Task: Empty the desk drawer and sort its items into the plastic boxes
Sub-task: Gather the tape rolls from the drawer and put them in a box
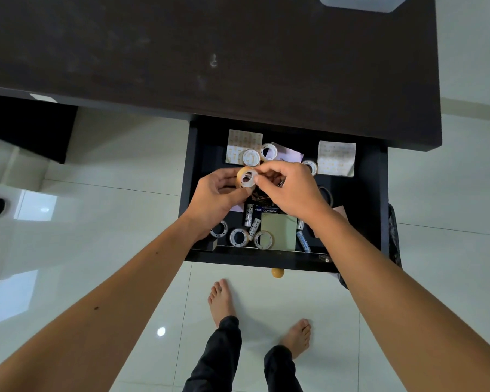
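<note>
The black desk drawer (376,193) stands pulled out below the dark desk top. Above its middle, my left hand (218,196) and my right hand (289,190) meet at a brownish tape roll (247,177). Fingers of both hands pinch it. More tape rolls lie inside: two at the back (268,151) and three along the front wall (239,237). Batteries (303,241), a yellow sticky-note pad (279,232), pale sticker sheets (336,158) and some paper clips also lie in the drawer. A clear plastic box (362,2) shows partly at the desk's far right edge.
The dark desk top (210,52) fills the upper view. A round yellow knob (277,272) sticks out from the drawer front. My bare feet (221,301) stand on the glossy white tiled floor below the drawer. A dark object (395,236) sits beside the drawer's right side.
</note>
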